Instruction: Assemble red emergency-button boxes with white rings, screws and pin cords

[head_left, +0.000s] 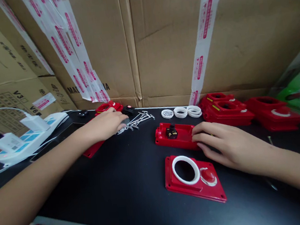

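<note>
While the right hand (224,143) grips the right end of the open red box (175,144), fingers over the rim and thumb against the near side, the left hand (108,124) reaches well to the box's left, palm down. Its fingertips bend to the near end of some metal screws (141,120); whether they have hold of any cannot be told, since the fingers hide the spot. The box lies on the black table (115,188), between the hands but nearer the right, with a black switch (171,132) standing inside its left half. Just in front of the box lies a red cover (184,191), bearing a white collar (175,172) around its large hole and a red dome (208,175) at its right. Behind the box, three loose white rings (181,115) sit in a row, the leftmost with small metal pieces inside. More red housings (227,114) stand behind and to the box's right. Far to its left lies a white power strip (30,140) with two plugged-in adapters (35,123).
</note>
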A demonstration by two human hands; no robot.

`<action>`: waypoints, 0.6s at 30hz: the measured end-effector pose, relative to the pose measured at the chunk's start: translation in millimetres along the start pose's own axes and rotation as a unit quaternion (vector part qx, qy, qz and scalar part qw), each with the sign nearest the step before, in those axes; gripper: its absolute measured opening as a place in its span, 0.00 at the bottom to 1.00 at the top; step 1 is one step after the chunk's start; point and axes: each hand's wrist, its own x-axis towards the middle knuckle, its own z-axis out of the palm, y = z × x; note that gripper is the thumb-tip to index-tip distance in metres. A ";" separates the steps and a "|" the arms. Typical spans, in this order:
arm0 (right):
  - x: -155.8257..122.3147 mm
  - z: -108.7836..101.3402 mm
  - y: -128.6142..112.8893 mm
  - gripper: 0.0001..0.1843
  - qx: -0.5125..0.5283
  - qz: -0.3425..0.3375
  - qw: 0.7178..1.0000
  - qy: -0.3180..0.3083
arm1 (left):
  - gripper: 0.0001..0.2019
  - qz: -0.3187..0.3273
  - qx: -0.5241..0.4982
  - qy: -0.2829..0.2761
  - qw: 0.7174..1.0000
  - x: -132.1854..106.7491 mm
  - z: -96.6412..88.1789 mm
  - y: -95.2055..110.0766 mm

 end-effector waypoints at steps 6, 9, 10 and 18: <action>0.2 1.0 0.8 0.11 0.008 0.004 1.000 0.003 | 0.23 -0.003 0.055 -0.030 0.998 2.1 -4.4 4.9; 0.0 0.6 0.2 0.10 -0.006 -0.002 1.000 -0.001 | 0.19 0.006 0.066 -0.042 0.997 2.2 -6.7 8.6; -0.1 0.4 0.0 0.10 -0.011 -0.004 1.000 -0.003 | 0.18 0.008 0.067 -0.045 0.997 2.2 -7.2 9.8; 1.4 -0.2 -0.8 0.09 -0.016 -0.008 1.000 -0.004 | 0.17 -0.007 0.056 -0.042 0.998 2.0 -5.5 13.1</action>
